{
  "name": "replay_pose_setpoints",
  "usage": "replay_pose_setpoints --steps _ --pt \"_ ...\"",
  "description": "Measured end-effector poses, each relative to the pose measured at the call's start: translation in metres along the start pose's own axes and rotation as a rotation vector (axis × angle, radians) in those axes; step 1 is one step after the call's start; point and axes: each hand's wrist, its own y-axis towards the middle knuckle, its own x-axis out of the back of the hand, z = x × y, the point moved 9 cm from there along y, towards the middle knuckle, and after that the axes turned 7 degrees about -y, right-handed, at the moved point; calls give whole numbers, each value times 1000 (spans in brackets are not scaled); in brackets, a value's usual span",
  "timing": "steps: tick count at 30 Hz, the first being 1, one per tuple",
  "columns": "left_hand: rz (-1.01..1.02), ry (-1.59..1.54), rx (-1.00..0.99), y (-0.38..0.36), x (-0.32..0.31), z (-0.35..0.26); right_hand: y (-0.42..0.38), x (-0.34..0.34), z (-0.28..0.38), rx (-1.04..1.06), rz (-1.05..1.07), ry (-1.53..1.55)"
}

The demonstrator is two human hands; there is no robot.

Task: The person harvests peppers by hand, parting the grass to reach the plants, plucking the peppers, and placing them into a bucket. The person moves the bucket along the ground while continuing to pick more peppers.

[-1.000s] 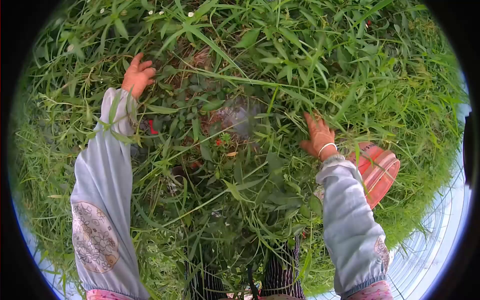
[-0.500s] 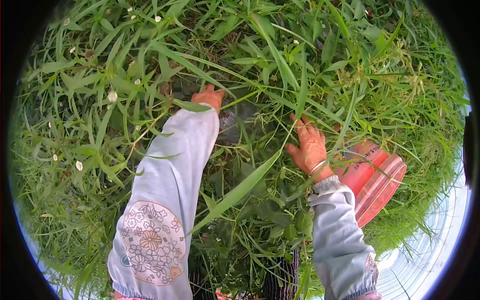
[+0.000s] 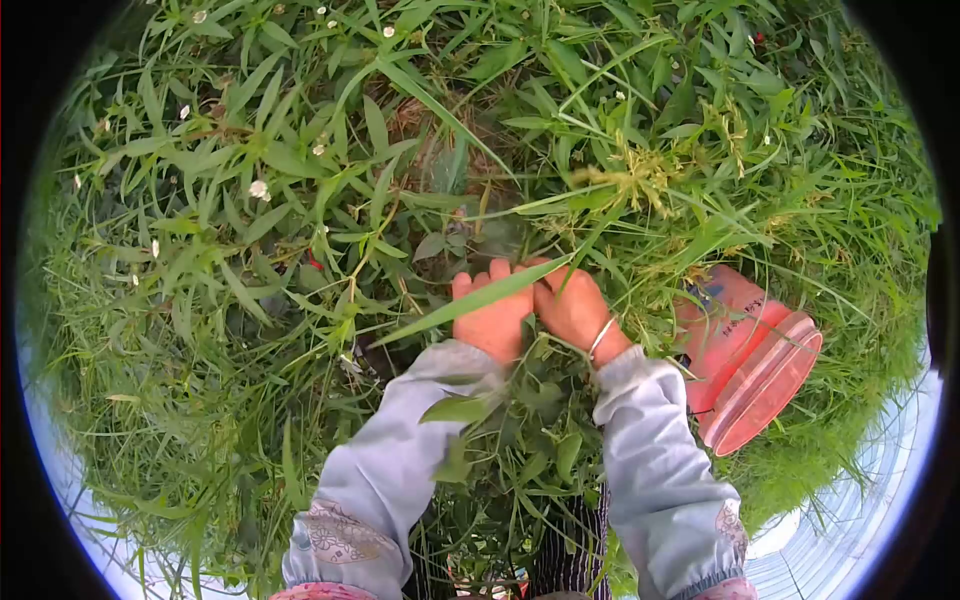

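Note:
My left hand [image 3: 493, 312] and my right hand [image 3: 572, 308] are side by side among the plants, just below the middle of the view. The fingers of my left hand are bent, with their tips down in the leaves; what they grip, if anything, is hidden. My right hand is closed beside it, with a bracelet at the wrist, and what lies in its fingers cannot be made out. A long grass blade [image 3: 470, 305] crosses over my left hand. Bare ground [image 3: 440, 165] shows through a gap above the hands.
A red plastic bucket [image 3: 752, 370] lies tilted in the grass to the right of my right hand. Weeds with small white flowers [image 3: 259, 190] stand at the left. Striped trousers [image 3: 570, 550] show at the bottom.
My left hand has moved down and right, and my right hand slightly left, so they are now together. My right hand's spread fingers have closed.

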Motion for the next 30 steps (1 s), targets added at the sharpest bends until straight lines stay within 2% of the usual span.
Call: replay_pose_setpoints --steps 1,2,5,6,9,10,12,13,15,16,17,18,19,21,25,29,30 --pt "-41 -42 40 -7 4 2 5 -8 -2 -65 68 224" --pt "-83 -84 80 -12 7 5 -7 -18 -11 -315 296 477" --pt "-172 -255 111 -24 24 -3 -25 -37 -5 -305 310 1168" --pt "-203 -245 103 -23 29 -11 -32 -39 -8 -332 333 1215" --pt "-206 -337 92 -28 40 -26 -38 -32 -14 -278 185 1381" --pt "-218 -426 108 -29 42 -27 -43 -30 -20 -369 134 1320" --pt "-238 -757 228 -38 42 -26 -40 -31 -4 -125 319 1663" --pt "-264 -919 289 -43 42 -26 -41 -29 -2 -133 304 1592" --pt "-225 -734 198 -56 55 -39 -42 -24 3 -152 280 1448" --pt "-237 -1027 244 -63 46 -38 -45 -29 2 -257 333 1310" --pt "-249 -944 197 -68 46 -45 -52 -33 1 -361 384 1170" --pt "-260 -861 154 -74 46 -51 -55 -39 13 -349 358 1306" --pt "-270 -780 113 -76 51 -58 -58 -41 15 -331 384 1301" --pt "-148 -689 108 -79 49 -64 -60 -48 12 -289 436 1289" --pt "25 -452 93 -85 58 -74 -69 -59 -19 -562 248 1337" --pt "132 -179 77 -95 59 -89 -71 -56 -23 -356 98 1478" --pt "75 -197 49 -99 63 -92 -74 -67 -35 -539 46 1510"
